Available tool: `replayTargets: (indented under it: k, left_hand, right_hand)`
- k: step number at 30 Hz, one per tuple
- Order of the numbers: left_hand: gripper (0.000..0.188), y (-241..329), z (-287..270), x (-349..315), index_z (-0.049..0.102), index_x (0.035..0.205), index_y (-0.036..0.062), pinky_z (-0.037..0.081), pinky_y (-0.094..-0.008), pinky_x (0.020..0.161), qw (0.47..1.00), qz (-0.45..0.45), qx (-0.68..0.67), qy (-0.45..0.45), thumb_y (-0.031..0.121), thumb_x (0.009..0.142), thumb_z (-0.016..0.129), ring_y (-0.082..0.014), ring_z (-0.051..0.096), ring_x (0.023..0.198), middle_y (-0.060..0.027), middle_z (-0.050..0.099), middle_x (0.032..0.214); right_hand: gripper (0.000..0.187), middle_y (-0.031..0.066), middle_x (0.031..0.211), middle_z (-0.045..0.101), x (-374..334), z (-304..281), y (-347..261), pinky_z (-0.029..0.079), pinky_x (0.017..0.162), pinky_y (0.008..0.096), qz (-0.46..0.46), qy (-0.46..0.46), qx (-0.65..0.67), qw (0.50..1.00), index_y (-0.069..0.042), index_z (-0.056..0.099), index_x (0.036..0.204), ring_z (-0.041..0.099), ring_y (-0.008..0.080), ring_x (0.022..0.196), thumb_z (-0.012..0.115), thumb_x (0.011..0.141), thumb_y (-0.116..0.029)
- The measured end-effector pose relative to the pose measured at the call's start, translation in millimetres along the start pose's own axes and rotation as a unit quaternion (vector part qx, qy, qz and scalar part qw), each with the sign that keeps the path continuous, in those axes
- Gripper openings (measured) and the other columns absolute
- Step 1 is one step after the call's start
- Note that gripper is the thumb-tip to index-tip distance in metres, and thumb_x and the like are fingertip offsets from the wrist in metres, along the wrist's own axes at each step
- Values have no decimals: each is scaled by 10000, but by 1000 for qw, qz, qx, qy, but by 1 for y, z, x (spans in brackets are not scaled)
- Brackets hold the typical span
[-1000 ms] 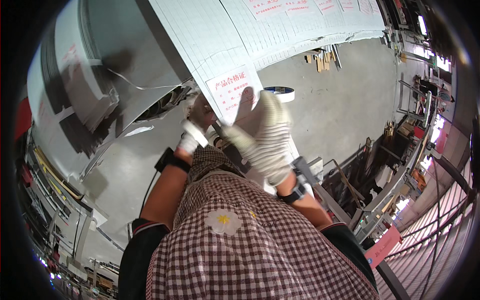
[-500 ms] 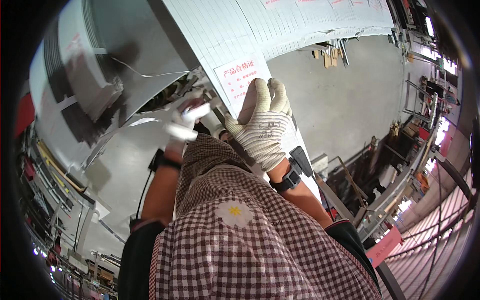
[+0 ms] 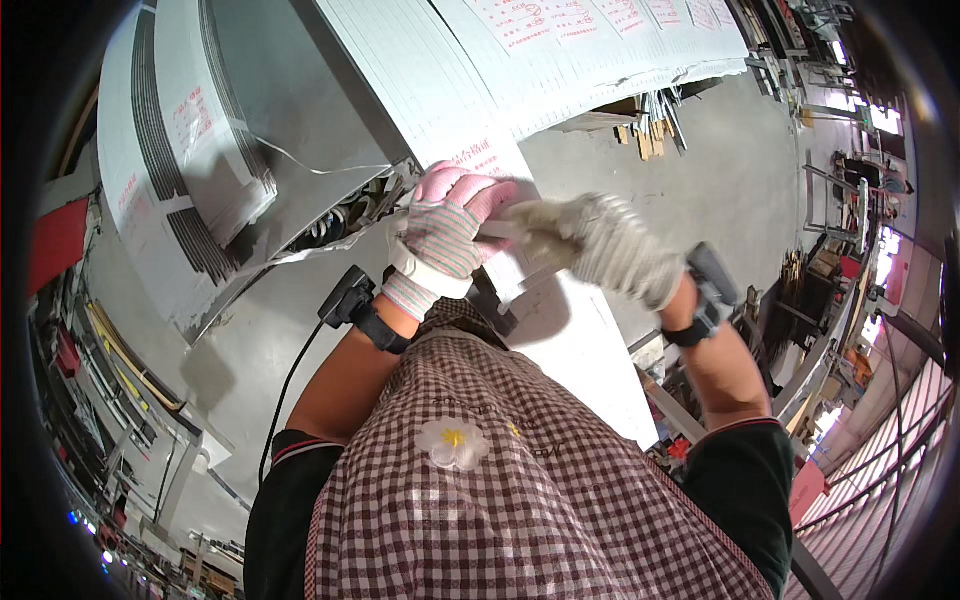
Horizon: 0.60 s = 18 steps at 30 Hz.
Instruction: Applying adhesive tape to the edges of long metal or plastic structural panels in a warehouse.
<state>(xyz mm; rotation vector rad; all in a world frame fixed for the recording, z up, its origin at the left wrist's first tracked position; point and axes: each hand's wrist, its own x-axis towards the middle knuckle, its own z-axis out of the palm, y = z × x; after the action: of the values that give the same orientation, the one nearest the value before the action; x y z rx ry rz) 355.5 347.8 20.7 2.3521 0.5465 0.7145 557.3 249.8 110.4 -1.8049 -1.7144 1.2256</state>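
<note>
My left hand (image 3: 442,228), in a striped glove with pink fingers, is curled closed over the edge of a long white panel (image 3: 590,360). A small pale piece shows at its fingertips, too hidden to name. My right hand (image 3: 610,250), in a grey-white striped glove, is beside it with its fingertips pointing at that piece. Motion smears its fingers, so their grip is unclear. Just beyond the left hand lies a white label (image 3: 478,155) with red print, partly covered by that hand.
Stacked grey-edged panels (image 3: 165,150) lie to the left, bound with pale straps. More white labelled panels (image 3: 600,75) extend across the far side. Wooden strips (image 3: 650,135) sit below their edge. A metal rack (image 3: 840,200) stands at the right, over a grey floor (image 3: 700,180).
My right hand has lifted off the label and moved right, now blurred. My left hand has come up and right to the panel, meeting the right hand. The view has shifted slightly.
</note>
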Motion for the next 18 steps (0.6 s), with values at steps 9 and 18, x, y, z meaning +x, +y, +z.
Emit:
replayTargets:
  k: [9,18]
  left_hand:
    - [512,-21,18,-10,687,1187,204,403,-456,1067,999,15,-36,-14,359,714,808,-229,529,1152,21,637,1180]
    - [674,-24,22,-8,597,1296,114,383,-457,1076,988,51,20,142,415,745,842,-273,501,1217,-93,571,1319]
  right_hand:
    - [302,157,1032,747,79,17,84,574,845,423,189,-46,-208,958,-128,739,1159,712,350,960,565,966,-282]
    - [450,186,1397,607,81,61,118,466,1051,429,279,-54,-31,958,-70,640,1322,586,345,1269,512,981,-335]
